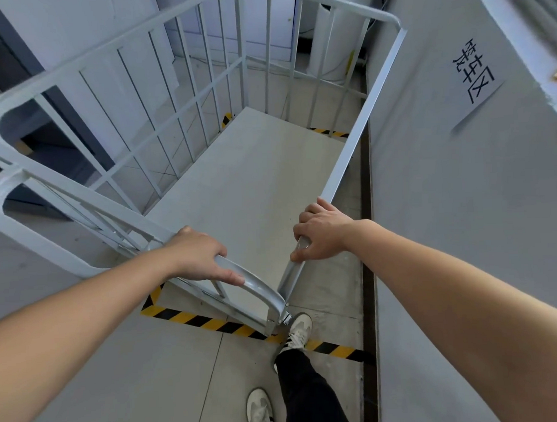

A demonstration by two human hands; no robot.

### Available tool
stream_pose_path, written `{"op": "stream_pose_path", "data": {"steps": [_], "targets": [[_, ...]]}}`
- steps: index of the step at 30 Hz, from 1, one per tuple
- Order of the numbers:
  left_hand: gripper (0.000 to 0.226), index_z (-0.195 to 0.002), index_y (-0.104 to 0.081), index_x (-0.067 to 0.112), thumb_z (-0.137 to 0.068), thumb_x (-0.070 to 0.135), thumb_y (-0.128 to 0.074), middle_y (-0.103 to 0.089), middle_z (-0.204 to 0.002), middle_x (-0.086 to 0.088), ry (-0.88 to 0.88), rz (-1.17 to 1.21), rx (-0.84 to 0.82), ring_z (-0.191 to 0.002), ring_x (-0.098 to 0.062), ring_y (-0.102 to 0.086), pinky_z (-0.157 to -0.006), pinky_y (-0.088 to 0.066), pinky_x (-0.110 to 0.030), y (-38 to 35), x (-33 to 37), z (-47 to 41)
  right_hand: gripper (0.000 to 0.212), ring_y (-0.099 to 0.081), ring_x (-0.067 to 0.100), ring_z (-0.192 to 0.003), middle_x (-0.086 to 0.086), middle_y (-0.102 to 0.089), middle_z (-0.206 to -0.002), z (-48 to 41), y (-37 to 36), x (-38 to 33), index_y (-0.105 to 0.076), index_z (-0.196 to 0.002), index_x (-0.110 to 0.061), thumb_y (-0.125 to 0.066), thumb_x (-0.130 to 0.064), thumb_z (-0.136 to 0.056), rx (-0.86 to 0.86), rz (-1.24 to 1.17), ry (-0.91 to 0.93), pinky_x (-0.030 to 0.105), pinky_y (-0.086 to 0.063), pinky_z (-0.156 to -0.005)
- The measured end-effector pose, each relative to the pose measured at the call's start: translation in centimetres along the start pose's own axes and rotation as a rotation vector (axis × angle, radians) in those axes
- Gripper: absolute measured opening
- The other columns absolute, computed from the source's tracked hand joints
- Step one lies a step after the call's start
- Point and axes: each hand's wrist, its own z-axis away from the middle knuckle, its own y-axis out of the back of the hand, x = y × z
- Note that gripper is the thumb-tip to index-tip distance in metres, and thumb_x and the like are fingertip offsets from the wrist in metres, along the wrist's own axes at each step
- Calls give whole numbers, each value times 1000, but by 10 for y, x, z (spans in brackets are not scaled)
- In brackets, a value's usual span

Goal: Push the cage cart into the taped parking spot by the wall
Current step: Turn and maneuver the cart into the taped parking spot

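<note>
A white metal cage cart (160, 126) with barred sides and a grey deck stands in front of me, beside the wall on the right. Yellow-and-black tape (211, 323) marks a rectangle on the floor; the cart sits mostly inside it, with its near corner over the front tape line. My left hand (200, 256) grips the near top rail of the cart. My right hand (322, 234) grips the right side rail close to the wall. More tape (328, 131) shows beyond the cart's far end.
The grey wall (460, 220) runs close along the cart's right side and carries a paper sign (474, 77). A dark gap lines the wall's foot. My feet in white shoes (298, 331) stand at the front tape line. A white column (331, 41) stands behind the cart.
</note>
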Motion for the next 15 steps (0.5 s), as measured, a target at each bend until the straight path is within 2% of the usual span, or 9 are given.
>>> {"op": "stream_pose_path", "data": {"steps": [5, 9, 15], "targets": [[67, -62, -43, 26, -60, 91, -30, -49, -62, 11, -7, 6, -22, -61, -6, -46, -74, -30, -34, 5, 5, 3, 61, -29, 24, -128, 3, -53, -122, 0, 2, -1, -57, -119, -25, -40, -70, -82, -5, 10, 3, 46, -2, -115], [70, -64, -46, 24, -59, 92, -28, -51, -63, 10, -8, -11, -20, -62, -7, -48, -73, -30, -33, 4, 5, 2, 62, -30, 24, -128, 3, -54, -122, 1, 1, -1, -57, -120, -24, -39, -70, -82, -3, 17, 9, 47, -2, -115], [70, -61, -41, 23, -60, 91, -29, -46, -59, 9, -9, -30, 24, -58, -8, -45, -70, -29, -32, 4, 6, 4, 63, -30, 25, -127, 3, -54, -121, 0, 2, 0, -57, -120, -24, -38, -71, -82, -17, 32, 14, 48, -3, -115]]}}
